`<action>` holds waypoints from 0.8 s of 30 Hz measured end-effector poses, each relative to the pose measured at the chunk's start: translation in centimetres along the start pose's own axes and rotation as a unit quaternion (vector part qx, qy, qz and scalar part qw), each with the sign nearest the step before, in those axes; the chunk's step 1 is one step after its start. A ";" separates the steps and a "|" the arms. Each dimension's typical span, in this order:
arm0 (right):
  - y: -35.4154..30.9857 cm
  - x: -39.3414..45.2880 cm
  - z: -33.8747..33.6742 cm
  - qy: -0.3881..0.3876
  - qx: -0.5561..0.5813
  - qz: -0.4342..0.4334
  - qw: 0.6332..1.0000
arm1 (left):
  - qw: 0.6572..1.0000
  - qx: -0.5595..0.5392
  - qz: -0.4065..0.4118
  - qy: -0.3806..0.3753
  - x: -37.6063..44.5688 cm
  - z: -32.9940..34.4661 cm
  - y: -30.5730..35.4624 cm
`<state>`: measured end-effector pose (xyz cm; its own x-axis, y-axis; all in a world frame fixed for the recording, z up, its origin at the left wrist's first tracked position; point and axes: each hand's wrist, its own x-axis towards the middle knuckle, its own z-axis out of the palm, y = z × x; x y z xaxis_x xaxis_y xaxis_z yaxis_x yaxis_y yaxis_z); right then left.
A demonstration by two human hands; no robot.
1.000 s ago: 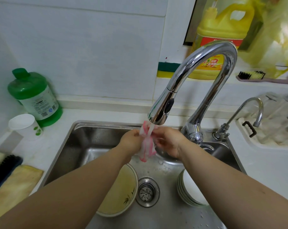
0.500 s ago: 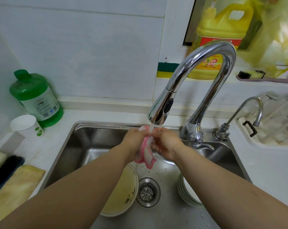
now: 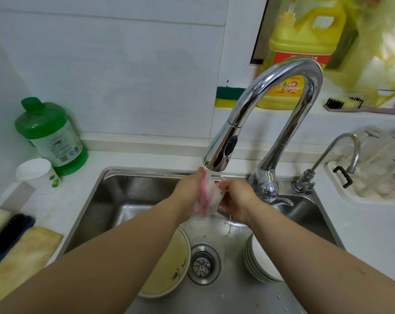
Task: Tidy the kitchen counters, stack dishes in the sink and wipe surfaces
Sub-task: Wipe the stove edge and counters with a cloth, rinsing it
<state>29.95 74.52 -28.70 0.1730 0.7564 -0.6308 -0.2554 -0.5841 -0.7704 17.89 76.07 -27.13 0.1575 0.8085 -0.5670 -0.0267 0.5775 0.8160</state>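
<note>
Presently, left hand and right hand both grasping pink-edged white cloth, cloth bunched between palms, directly under running faucet, bowl at 7 o'clock, stacked plates at 5 o'clock, inside sink.

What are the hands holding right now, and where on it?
A pink-edged cloth, bunched under the tap. The left hand grips its left side and the right hand its right side.

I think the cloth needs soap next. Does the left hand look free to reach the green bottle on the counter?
Probably not yet: the left hand is gripping the pink-edged cloth under the running tap. The path to the green bottle looks clear otherwise.
</note>
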 end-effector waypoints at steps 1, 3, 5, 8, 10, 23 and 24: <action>0.0 -0.2 0.2 -0.026 -0.014 0.002 1.000 | 1.000 0.009 0.011 -0.009 0.0 0.2 0.0; 0.0 -0.1 0.3 -0.056 -0.011 -0.009 0.998 | 0.997 0.059 0.046 0.004 0.2 0.2 -0.2; 0.0 0.1 0.3 -0.058 0.029 -0.017 0.998 | 0.994 0.084 0.058 0.035 0.4 0.0 -0.3; -0.3 0.1 0.1 -0.015 0.042 -0.010 0.999 | 0.993 0.095 0.045 0.045 0.8 -0.9 -0.3; -0.3 -0.4 0.1 -0.017 -0.008 -0.005 1.000 | 0.996 0.075 0.041 0.034 0.5 -1.2 -0.3; 0.5 -0.5 1.6 -0.093 -0.034 -0.035 0.995 | 0.994 0.067 0.081 0.016 -0.8 -2.2 0.4; 0.6 0.0 1.6 -0.056 -0.017 -0.030 0.998 | 0.992 0.065 0.091 0.052 -0.7 -2.4 0.5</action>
<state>28.28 74.62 -29.02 0.0790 0.8172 -0.5709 -0.2149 -0.5452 -0.8103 15.43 76.08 -26.60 0.0592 0.9092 -0.4120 0.0839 0.4068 0.9097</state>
